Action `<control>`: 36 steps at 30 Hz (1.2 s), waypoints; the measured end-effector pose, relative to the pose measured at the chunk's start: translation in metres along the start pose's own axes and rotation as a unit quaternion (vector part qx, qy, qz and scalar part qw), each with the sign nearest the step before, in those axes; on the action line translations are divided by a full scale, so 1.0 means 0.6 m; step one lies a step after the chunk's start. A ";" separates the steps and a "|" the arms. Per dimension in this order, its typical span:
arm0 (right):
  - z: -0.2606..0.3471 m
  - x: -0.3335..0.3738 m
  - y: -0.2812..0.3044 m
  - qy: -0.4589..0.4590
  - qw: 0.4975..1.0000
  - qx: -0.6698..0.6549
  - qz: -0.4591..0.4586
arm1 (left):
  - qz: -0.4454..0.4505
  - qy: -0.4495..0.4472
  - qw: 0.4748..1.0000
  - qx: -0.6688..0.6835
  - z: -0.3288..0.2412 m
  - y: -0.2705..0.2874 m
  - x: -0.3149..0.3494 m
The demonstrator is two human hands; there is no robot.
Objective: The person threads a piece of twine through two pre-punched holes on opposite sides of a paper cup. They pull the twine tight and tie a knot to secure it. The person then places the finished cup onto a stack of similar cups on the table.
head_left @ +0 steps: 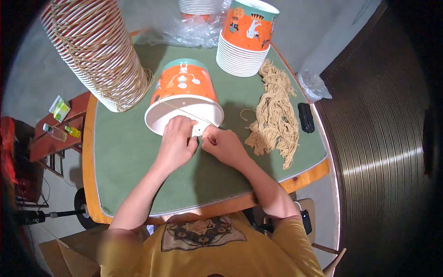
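Right here on the green cloth (124, 161), in the middle of the table, an orange paper tub (168, 83) is lying on its side, its smooth wall tapering and its rolled white rim making a broad ring. A thin cord (187, 112) is slanting across the mouth. The left hand (177, 138) is bending over the near rim, its fingers lying close together; whether they are gripping cord, I cannot tell. At the rim just beside it, the right hand (226, 145) is pinching the cord, thumb and forefinger pressing together.

I'm counting one tub between the hands and three nested stacks: a tall one (99, 60) leaning at left, rough twine looping down its ribbed side; a shorter one (243, 55) standing at far right; and another (200, 7) rising behind crinkled clear plastic (184, 33). Their tubs are sitting too tightly to count. One shaggy beige hank (277, 115) is sprawling at right, near one black object (305, 117).

The tub's mouth is facing the person, its teal base is pointing away, and its long axis is running from near to far.
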State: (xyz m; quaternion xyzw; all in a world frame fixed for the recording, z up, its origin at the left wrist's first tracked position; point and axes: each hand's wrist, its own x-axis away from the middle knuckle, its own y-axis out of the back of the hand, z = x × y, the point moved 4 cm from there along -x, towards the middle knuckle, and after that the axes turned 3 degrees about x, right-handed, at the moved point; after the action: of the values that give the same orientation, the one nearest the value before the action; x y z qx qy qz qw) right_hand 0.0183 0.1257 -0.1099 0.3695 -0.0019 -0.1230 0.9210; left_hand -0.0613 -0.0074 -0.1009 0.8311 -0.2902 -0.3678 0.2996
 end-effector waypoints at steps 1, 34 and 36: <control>-0.002 0.000 0.003 0.000 1.000 -0.028 0.002 | -0.001 -0.030 0.999 -0.029 -0.014 0.011 0.002; 0.177 -0.088 0.138 0.273 0.954 0.091 0.086 | -0.087 -0.085 0.988 -0.096 -0.060 0.121 -0.028; 0.176 -0.079 0.128 0.331 0.934 0.135 0.014 | -0.084 -0.080 0.988 -0.102 -0.058 0.120 -0.029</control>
State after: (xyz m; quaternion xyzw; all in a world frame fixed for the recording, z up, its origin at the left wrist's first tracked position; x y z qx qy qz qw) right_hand -0.0203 0.1183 0.0230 0.5102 0.2815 0.0211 0.8124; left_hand -0.0627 -0.0322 -0.0229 0.7853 -0.2033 -0.4848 0.3269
